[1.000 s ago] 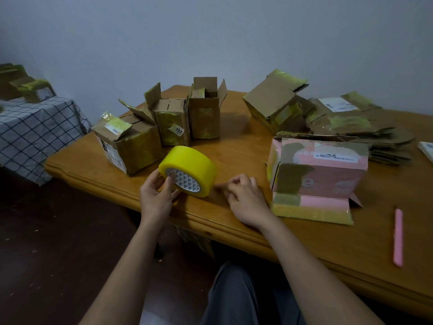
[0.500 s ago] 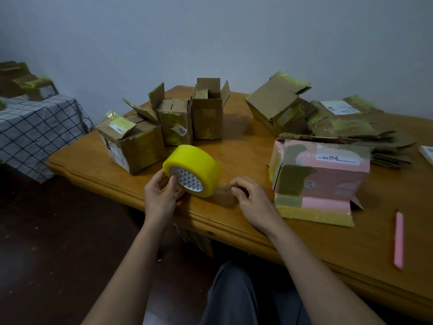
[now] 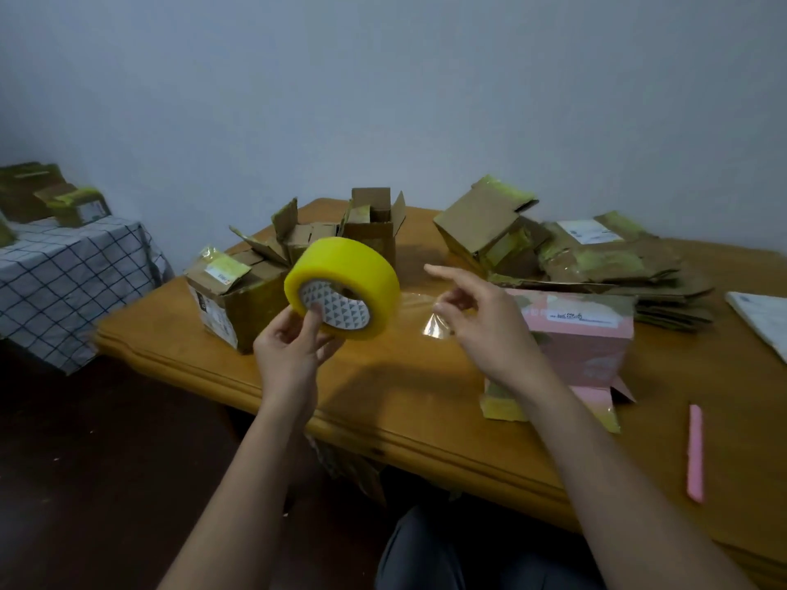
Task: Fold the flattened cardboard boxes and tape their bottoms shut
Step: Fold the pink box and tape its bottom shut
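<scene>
Boxes [image 3: 238,300] already folded stand at the table's [image 3: 404,402] left end. Just right of them the left hand [image 3: 294,347] grips the yellow tape roll [image 3: 343,287], lifted above the wood. A clear strip [image 3: 415,304] runs across to the right hand [image 3: 481,321], thumb and fingers pinching its end. Behind that hand sits the pink box [image 3: 583,338], then flattened cardboard [image 3: 617,266] and a pink cutter [image 3: 695,453].

We've got the tape roll [image 3: 343,287] up over the table [image 3: 409,393] in our left hand [image 3: 294,351], right hand [image 3: 481,321] just beside it pinching the loose tape end [image 3: 434,325]. Open boxes [image 3: 238,300] sit behind the roll, a taped box [image 3: 587,347] right of our hand, flattened boxes [image 3: 630,266] behind that, a pen [image 3: 695,453] nearer us at right.
</scene>
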Demonstrator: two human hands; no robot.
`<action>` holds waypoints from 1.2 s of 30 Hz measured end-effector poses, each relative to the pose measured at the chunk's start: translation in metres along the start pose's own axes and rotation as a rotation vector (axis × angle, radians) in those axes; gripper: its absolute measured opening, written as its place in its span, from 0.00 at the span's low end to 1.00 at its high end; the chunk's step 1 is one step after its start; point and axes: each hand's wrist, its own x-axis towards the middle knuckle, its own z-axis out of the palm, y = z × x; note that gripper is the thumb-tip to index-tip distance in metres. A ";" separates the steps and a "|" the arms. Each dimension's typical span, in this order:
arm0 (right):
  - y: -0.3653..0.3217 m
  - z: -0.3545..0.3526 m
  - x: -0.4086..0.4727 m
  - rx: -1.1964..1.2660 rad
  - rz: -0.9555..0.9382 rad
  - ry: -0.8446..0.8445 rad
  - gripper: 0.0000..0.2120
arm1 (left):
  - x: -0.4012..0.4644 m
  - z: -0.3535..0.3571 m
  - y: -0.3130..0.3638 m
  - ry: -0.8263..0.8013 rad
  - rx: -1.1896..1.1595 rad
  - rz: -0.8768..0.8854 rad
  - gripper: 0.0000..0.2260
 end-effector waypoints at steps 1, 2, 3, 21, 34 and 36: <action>-0.002 -0.011 0.000 -0.011 0.012 0.027 0.18 | -0.001 0.005 0.003 -0.020 0.007 0.001 0.10; -0.003 -0.021 0.000 -0.022 0.025 0.051 0.16 | -0.003 0.011 0.005 -0.049 0.019 -0.008 0.08; -0.003 -0.032 0.001 -0.025 0.039 0.071 0.14 | -0.003 0.018 0.007 -0.088 0.037 -0.024 0.07; 0.056 -0.172 0.005 0.042 0.231 0.299 0.07 | -0.010 0.168 0.006 -0.511 0.192 0.118 0.18; 0.101 -0.182 0.021 0.071 0.326 0.277 0.06 | -0.002 0.189 -0.010 -0.567 0.348 0.220 0.25; 0.109 -0.177 0.018 0.056 0.332 0.259 0.06 | -0.003 0.186 -0.019 -0.581 0.382 0.216 0.23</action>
